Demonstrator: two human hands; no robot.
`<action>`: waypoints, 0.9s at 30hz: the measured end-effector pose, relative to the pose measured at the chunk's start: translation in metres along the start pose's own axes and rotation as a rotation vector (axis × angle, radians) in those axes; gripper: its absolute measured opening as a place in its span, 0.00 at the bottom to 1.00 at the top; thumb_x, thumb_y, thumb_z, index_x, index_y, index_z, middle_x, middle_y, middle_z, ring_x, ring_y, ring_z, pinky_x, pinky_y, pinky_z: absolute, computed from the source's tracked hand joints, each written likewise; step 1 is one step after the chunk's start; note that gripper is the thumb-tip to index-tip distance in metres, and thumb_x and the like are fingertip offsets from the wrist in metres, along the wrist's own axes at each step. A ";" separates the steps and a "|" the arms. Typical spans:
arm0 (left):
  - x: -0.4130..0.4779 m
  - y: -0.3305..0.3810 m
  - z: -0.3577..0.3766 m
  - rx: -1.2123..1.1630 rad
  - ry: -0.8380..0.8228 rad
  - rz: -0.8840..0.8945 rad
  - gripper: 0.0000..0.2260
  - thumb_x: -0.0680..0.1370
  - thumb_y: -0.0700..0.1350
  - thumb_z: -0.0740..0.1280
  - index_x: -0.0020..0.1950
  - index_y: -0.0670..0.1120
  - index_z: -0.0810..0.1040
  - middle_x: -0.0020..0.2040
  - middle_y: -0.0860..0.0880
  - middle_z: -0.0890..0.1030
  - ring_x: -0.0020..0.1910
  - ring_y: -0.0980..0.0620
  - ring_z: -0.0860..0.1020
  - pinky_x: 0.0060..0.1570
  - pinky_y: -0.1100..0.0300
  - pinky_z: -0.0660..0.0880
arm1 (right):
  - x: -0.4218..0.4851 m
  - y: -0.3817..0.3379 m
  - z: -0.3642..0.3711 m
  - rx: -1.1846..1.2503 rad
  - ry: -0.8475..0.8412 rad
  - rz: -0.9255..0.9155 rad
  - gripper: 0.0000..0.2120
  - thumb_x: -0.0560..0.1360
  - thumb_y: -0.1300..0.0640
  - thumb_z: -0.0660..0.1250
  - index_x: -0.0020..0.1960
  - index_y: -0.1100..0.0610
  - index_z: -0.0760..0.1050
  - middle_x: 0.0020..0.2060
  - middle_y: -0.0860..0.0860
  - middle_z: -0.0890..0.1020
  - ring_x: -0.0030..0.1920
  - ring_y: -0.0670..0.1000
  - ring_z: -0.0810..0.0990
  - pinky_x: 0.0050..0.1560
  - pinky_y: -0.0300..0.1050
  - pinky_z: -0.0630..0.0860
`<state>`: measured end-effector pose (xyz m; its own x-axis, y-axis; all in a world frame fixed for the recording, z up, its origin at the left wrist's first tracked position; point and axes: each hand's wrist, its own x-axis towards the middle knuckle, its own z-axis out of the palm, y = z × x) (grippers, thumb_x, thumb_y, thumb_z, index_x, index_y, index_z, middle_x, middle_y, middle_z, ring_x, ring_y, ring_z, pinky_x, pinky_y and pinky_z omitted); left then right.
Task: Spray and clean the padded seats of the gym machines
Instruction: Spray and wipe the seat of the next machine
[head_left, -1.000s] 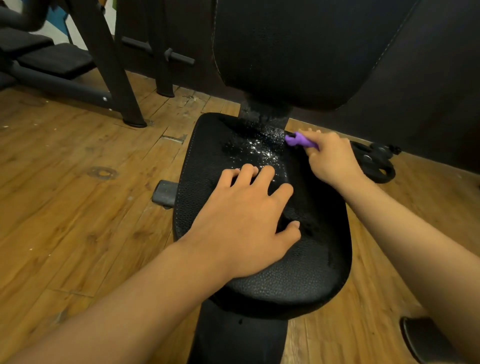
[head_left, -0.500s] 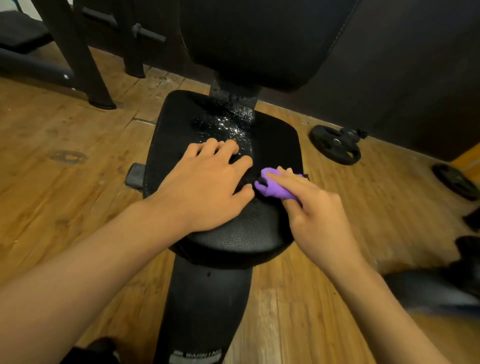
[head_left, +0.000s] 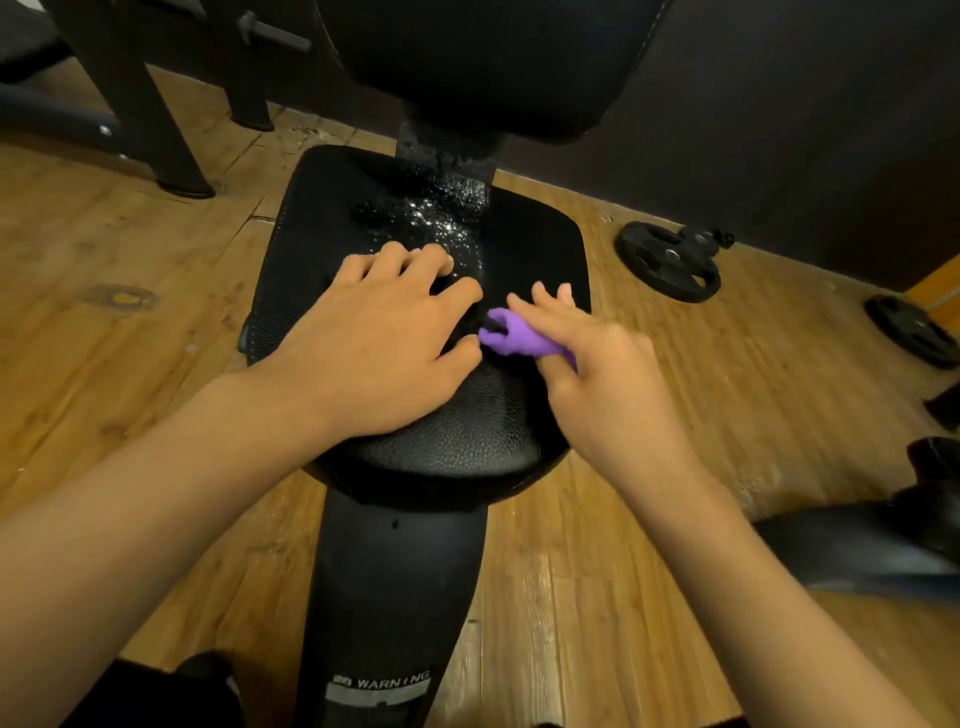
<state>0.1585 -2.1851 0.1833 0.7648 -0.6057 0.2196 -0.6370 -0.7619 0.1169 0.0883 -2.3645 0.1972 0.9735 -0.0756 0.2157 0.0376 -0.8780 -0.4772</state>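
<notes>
A black padded seat (head_left: 457, 447) fills the middle of the view, with glistening spray droplets (head_left: 436, 218) on its far part near the post. My left hand (head_left: 379, 338) lies flat on the seat, fingers spread. My right hand (head_left: 597, 384) holds a small purple cleaning tool (head_left: 511, 338) against the seat's right half, its tip close to my left thumb. The black backrest pad (head_left: 483, 62) rises behind the seat.
The machine's black front column (head_left: 389, 597) with a WARNING label runs down below the seat. Weight plates (head_left: 667, 265) (head_left: 914, 332) lie on the wooden floor to the right. Dark frame legs (head_left: 156, 135) stand at the back left. A dark wall is behind.
My right hand has brought the purple tool from the far right edge of the seat, near the backrest, back toward me to the middle. My left hand stays flat on the seat.
</notes>
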 end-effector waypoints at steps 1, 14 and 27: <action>0.000 0.000 0.000 -0.001 0.001 -0.001 0.28 0.79 0.60 0.47 0.74 0.51 0.69 0.74 0.47 0.67 0.70 0.44 0.67 0.69 0.45 0.64 | 0.018 0.004 0.001 -0.027 -0.007 0.015 0.27 0.79 0.70 0.61 0.73 0.48 0.71 0.75 0.49 0.68 0.78 0.46 0.58 0.76 0.39 0.49; 0.003 -0.004 -0.009 -0.080 -0.088 0.021 0.25 0.83 0.59 0.54 0.79 0.55 0.63 0.77 0.50 0.63 0.74 0.48 0.62 0.73 0.48 0.58 | 0.072 0.023 0.017 -0.086 0.084 -0.043 0.25 0.80 0.67 0.59 0.73 0.49 0.72 0.72 0.53 0.73 0.76 0.50 0.65 0.78 0.49 0.59; -0.010 -0.037 -0.019 -0.187 -0.088 0.164 0.30 0.77 0.66 0.52 0.74 0.56 0.72 0.74 0.53 0.70 0.72 0.51 0.67 0.72 0.45 0.65 | -0.111 -0.037 0.068 0.226 0.340 -0.101 0.26 0.77 0.66 0.60 0.72 0.50 0.72 0.75 0.46 0.69 0.78 0.45 0.61 0.80 0.49 0.54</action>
<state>0.1729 -2.1465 0.1957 0.6497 -0.7418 0.1661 -0.7540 -0.6010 0.2651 -0.0054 -2.2911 0.1328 0.8338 -0.1794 0.5221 0.2146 -0.7661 -0.6059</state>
